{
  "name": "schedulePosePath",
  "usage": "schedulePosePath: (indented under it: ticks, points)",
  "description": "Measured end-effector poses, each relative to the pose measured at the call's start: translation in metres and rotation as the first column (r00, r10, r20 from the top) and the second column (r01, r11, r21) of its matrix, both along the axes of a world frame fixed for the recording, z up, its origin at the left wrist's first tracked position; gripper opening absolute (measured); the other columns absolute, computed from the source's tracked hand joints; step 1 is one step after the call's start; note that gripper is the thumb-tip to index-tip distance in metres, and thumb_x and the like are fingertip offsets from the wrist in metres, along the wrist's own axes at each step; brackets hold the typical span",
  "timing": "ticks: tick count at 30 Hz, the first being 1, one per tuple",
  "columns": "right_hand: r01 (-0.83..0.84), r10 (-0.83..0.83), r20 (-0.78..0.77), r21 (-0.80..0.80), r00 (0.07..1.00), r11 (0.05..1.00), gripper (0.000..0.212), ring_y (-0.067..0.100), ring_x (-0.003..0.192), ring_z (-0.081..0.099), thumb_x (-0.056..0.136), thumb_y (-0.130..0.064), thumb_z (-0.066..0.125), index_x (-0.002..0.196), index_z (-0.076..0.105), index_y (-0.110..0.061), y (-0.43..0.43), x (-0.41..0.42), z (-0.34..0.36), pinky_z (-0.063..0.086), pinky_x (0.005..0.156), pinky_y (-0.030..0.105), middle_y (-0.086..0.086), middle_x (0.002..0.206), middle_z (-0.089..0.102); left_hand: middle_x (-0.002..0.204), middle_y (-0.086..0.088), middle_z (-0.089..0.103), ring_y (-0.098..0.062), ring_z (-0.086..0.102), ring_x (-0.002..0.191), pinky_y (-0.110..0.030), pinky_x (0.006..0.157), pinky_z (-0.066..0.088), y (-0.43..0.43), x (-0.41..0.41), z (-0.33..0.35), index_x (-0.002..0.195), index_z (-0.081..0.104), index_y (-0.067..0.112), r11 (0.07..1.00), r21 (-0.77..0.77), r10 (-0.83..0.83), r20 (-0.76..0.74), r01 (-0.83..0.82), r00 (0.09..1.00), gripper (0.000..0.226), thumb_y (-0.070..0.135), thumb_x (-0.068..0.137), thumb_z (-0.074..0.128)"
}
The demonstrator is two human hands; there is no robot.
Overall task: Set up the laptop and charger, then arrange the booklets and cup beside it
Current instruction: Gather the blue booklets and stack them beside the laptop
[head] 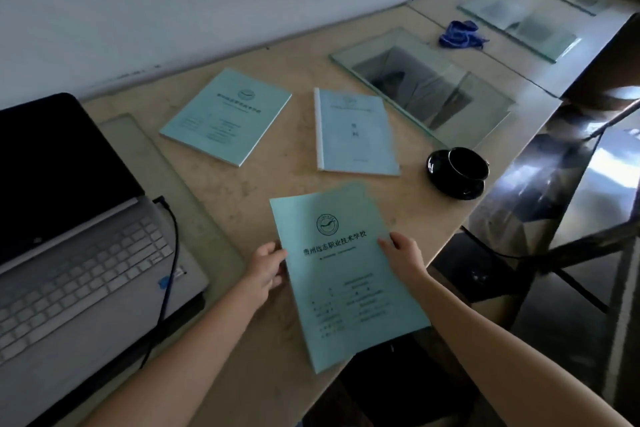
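We're reading the laptop/charger part as done: open silver laptop with dark screen [69, 236] is sitting at left of frame, thin black charger cable [171, 246] plugged into its right edge. Booklets are in progress. Our left hand [266, 265] and right hand [403, 253] are each pinching a side edge of the nearest teal paper booklet [346, 274], lower centre, its bottom corner overhanging the beige desk [263, 180]. Two more are lying flat at centre: a teal booklet [227, 116] and a pale blue bound booklet [355, 132], not lined up. Black cup on black saucer [459, 172] is sitting right of centre, well apart from the laptop. Laptop's left side and the cable's far end are cut off; small print is unreadable.
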State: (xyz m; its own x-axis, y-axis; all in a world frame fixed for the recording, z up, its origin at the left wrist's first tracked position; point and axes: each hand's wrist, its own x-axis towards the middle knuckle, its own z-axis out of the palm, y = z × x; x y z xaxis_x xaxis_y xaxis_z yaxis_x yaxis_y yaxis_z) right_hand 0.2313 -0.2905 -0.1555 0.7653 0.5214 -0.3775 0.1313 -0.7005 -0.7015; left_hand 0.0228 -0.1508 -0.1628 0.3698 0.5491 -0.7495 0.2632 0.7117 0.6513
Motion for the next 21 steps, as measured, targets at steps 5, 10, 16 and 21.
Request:
schedulePosePath:
  ticks: [5, 10, 16, 21]
  points:
    - [-0.125, 0.125, 0.009, -0.013, 0.992, 0.992, 0.025, 0.020, 0.068, 0.055, 0.091, -0.023, 0.054, 0.069, 0.059, -0.013, 0.055, 0.011, -0.011, 0.037, 0.061, 0.029, 0.007, 0.072, 0.063, 0.129, -0.017, 0.057, -0.033, 0.049, 0.125, -0.044, 0.102, 0.040, 0.030, -0.005, 0.000, 0.122, 0.051, 0.005, 0.988, 0.048, 0.148, -0.059, -0.145, 0.987, 0.035, 0.013, 0.089, 0.058]
    - [-0.259, 0.260, -0.004, -0.060, 0.966, 0.964, 0.024, 0.019, 0.065, 0.058, 0.087, -0.025, 0.056, 0.074, 0.070, -0.009, 0.096, 0.035, -0.022, 0.041, 0.059, 0.027, 0.007, 0.071, 0.070, 0.091, -0.009, 0.063, -0.020, 0.056, 0.081, -0.029, 0.072, 0.044, 0.051, -0.003, -0.002, 0.080, 0.061, 0.017, 0.948, 0.090, 0.310, -0.045, -0.305, 0.950, 0.012, 0.014, 0.089, 0.054]
    - [-0.361, 0.372, 0.060, -0.147, 0.926, 0.921, 0.031, 0.017, 0.051, 0.048, 0.080, -0.031, 0.058, 0.063, 0.059, -0.005, 0.138, 0.081, -0.031, 0.036, 0.051, 0.028, 0.008, 0.056, 0.061, 0.083, -0.003, 0.060, -0.017, 0.055, 0.085, -0.029, 0.079, 0.046, 0.067, -0.001, 0.001, 0.076, 0.063, 0.021, 0.850, 0.203, 0.513, -0.105, -0.486, 0.852, 0.016, 0.010, 0.087, 0.057]
    - [-0.444, 0.444, 0.041, -0.001, 0.895, 0.896, 0.022, 0.012, 0.053, 0.061, 0.086, -0.026, 0.058, 0.069, 0.067, -0.014, 0.211, 0.111, -0.013, 0.046, 0.054, 0.026, 0.001, 0.062, 0.068, 0.125, -0.006, 0.062, -0.023, 0.059, 0.113, -0.037, 0.100, 0.046, 0.101, 0.014, 0.028, 0.122, 0.061, 0.012, 0.809, 0.426, 0.505, -0.150, -0.405, 0.850, 0.039, 0.026, 0.085, 0.065]
